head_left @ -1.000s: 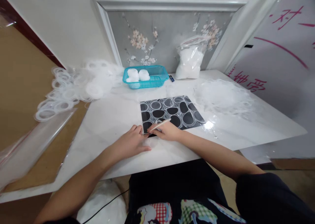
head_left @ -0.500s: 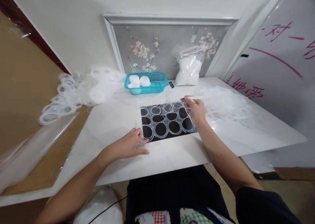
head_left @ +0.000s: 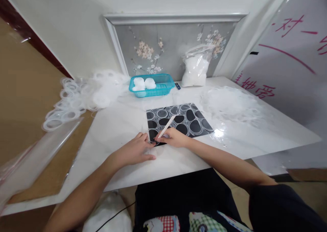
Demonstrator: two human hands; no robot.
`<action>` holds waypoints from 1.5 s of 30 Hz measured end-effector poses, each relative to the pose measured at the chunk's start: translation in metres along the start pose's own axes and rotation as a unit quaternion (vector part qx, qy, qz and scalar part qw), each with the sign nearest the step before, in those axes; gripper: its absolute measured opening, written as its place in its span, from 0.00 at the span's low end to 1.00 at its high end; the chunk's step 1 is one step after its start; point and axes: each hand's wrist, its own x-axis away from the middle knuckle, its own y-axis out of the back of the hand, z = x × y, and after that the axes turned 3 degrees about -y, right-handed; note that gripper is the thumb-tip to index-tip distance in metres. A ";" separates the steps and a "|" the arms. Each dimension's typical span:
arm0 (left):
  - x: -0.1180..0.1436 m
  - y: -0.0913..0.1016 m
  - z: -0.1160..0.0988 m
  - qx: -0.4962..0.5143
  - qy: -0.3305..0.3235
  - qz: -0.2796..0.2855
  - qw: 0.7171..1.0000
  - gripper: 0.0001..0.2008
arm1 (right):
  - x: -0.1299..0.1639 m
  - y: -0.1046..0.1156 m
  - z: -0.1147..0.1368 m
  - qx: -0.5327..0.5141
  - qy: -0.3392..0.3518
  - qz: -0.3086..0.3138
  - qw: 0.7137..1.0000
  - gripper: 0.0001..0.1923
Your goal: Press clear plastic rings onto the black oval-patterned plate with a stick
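A black mat [head_left: 198,116] lies on the white table [head_left: 114,130], covered with several clear plastic rings [head_left: 195,126]. My right hand [head_left: 173,138] grips a thin white stick [head_left: 166,126] at the mat's near left corner, tip pointing down by a ring. My left hand [head_left: 135,150] rests flat on the table, fingertips touching the mat's near left edge.
A teal basket [head_left: 163,85] with white round pieces stands at the back. Beside it sits a clear bag of white material [head_left: 195,70]. Piles of clear rings lie at the left [head_left: 76,96] and right [head_left: 230,102]. A whiteboard [head_left: 288,55] leans at right.
My right hand came back from the far right edge of the mat to its near left corner, still holding the stick. My left hand stayed in place.
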 end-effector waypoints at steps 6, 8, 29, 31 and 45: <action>-0.001 -0.001 0.002 -0.007 0.001 -0.012 1.000 0.25 | 0.003 -0.001 0.004 0.180 0.051 -0.011 0.982 0.10; 0.000 0.000 0.002 -0.003 0.002 -0.008 1.000 0.24 | 0.005 -0.001 0.005 0.239 0.080 -0.013 0.968 0.12; 0.000 0.005 0.007 0.045 0.023 0.001 0.999 0.23 | -0.007 -0.002 -0.006 0.026 0.082 -0.059 0.995 0.10; 0.000 0.005 0.008 0.054 0.027 0.004 0.998 0.24 | -0.007 -0.002 -0.006 0.017 0.068 -0.080 0.994 0.10; 0.004 0.015 0.021 0.081 0.045 0.007 0.996 0.21 | -0.001 0.114 -0.028 -0.002 -0.053 -0.530 0.847 0.13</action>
